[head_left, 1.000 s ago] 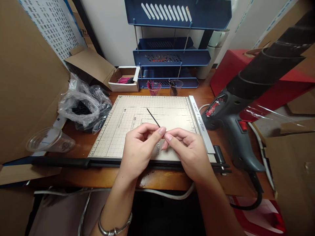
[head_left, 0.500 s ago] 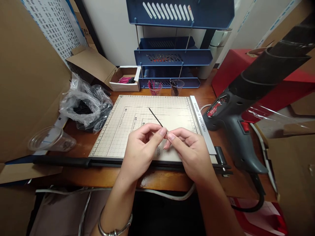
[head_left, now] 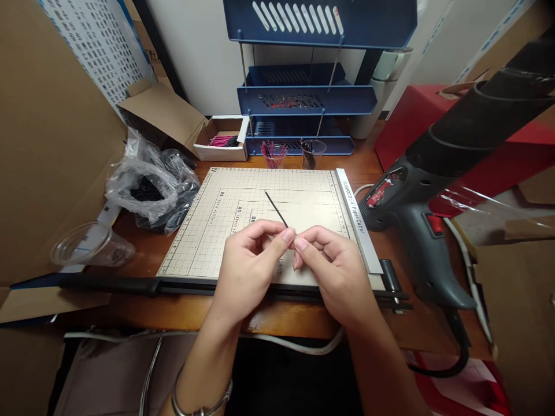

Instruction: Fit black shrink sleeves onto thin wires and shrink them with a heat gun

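Observation:
Over the paper cutter's board (head_left: 203, 231), my left hand (head_left: 251, 266) pinches a thin black wire (head_left: 276, 208) between thumb and forefinger. The wire slants up and away to the left, its far end free. My right hand (head_left: 333, 271) is closed too, thumb and forefinger pressed together at the wire's near end and touching the left fingertips. That near end is hidden between the fingers of both hands, and whether it is a solid wire or a thin tube cannot be made out.
A heat gun (head_left: 420, 225) stands at the right. Behind the board are two small cups, one with pink wires (head_left: 273, 155), one with dark pieces (head_left: 309, 155), and a box (head_left: 221, 151). A plastic bag (head_left: 143, 185) and a clear cup (head_left: 93, 245) lie left, near the cutter's handle (head_left: 108, 284).
The fingertips of my two hands have drawn closer together at the wire's near end. The view has shifted slightly; the wire keeps nearly the same slant.

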A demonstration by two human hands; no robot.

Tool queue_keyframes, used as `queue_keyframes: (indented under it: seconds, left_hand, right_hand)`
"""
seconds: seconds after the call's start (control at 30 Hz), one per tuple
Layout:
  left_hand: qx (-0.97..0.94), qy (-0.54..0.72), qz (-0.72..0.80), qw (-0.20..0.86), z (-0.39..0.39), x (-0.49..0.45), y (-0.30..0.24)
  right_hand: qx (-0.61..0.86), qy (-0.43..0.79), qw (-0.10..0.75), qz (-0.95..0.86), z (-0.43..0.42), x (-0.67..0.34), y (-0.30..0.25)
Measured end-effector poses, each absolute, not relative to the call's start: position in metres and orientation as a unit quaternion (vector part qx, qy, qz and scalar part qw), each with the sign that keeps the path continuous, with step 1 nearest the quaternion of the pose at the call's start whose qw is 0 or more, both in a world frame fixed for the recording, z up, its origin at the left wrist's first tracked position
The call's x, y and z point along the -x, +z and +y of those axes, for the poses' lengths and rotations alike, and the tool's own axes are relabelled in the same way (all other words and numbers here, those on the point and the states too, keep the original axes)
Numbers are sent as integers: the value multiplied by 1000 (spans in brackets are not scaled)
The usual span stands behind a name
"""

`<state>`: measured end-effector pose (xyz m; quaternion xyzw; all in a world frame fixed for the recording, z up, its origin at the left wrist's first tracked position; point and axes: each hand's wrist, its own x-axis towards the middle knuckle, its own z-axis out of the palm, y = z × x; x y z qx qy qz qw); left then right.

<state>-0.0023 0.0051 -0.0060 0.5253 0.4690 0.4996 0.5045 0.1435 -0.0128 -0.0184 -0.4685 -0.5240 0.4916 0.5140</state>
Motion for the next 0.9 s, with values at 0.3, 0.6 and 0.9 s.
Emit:
queue_keyframes:
  seconds: [0.3, 0.6, 0.9]
  left_hand:
    - [-530, 505, 453, 509, 5, 2, -5]
    - [-523, 521, 459, 495, 5, 1, -4]
    - [-498, 529, 469, 502, 7, 2, -8]
  right_hand:
    - [478, 492, 493, -536, -14, -145, -16]
    - [484, 495, 483, -536, -13, -145, -17]
    - [484, 499, 476, -538, -15, -145, -17]
